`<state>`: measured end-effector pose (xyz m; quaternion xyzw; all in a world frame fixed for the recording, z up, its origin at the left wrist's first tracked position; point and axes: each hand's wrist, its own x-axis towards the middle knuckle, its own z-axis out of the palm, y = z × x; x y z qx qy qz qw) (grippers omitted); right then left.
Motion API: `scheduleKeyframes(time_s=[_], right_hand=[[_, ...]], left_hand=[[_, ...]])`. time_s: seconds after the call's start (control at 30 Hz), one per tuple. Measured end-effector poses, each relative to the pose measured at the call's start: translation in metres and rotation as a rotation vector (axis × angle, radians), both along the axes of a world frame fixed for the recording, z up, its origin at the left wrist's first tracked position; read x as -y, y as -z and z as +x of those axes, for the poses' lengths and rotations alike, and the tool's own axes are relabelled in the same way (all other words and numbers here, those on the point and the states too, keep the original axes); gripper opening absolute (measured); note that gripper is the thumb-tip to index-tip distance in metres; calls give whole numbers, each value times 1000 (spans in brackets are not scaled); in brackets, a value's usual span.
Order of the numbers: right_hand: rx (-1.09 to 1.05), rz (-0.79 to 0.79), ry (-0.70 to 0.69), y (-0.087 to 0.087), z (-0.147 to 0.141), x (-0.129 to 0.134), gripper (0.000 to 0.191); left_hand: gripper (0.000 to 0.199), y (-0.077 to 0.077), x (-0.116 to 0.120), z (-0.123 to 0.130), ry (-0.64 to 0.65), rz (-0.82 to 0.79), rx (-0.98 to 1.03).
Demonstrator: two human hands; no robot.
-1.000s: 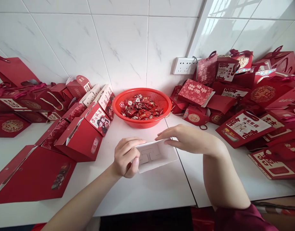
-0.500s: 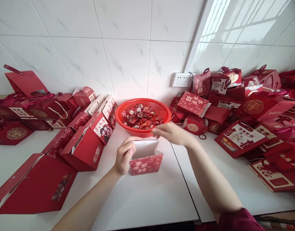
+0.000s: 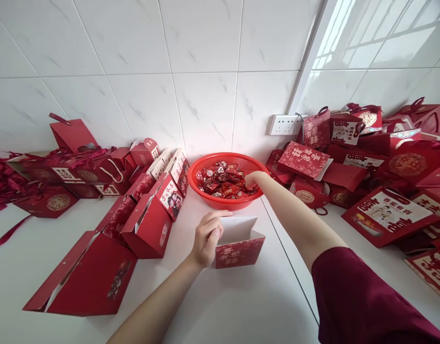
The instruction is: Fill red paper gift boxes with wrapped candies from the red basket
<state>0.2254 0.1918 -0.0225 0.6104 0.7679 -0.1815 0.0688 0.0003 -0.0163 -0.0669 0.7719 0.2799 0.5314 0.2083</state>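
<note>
A red patterned gift box stands on the white table with its white-lined top open. My left hand grips its left side, thumb and fingers closed on the wall. Behind the box is a red plastic basket holding many small wrapped candies in red and dark wrappers. My right hand reaches into the basket's right side, among the candies. Its fingers are hidden, so I cannot see whether it holds any.
Red gift boxes stand in rows on the left, with ribboned boxes behind them. A heap of decorated boxes fills the right. A power strip is on the tiled wall. A seam runs across the table.
My right hand has moved forward from above the basket's front rim down into the candies. My left hand still holds the box. The whole view has shifted, so things appear farther right.
</note>
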Motion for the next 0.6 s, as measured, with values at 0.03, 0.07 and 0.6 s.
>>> scheduleKeyframes(time_s=[0.03, 0.07, 0.6], right_hand=[[-17, -61, 5, 2, 1, -5, 32], [-46, -119, 3, 3, 2, -8, 37], [-917, -125, -121, 4, 20, 15, 46]], left_hand=[[37, 0, 0, 0, -8, 0, -4], [37, 0, 0, 0, -12, -3, -6], [36, 4, 1, 1, 97, -108, 64]])
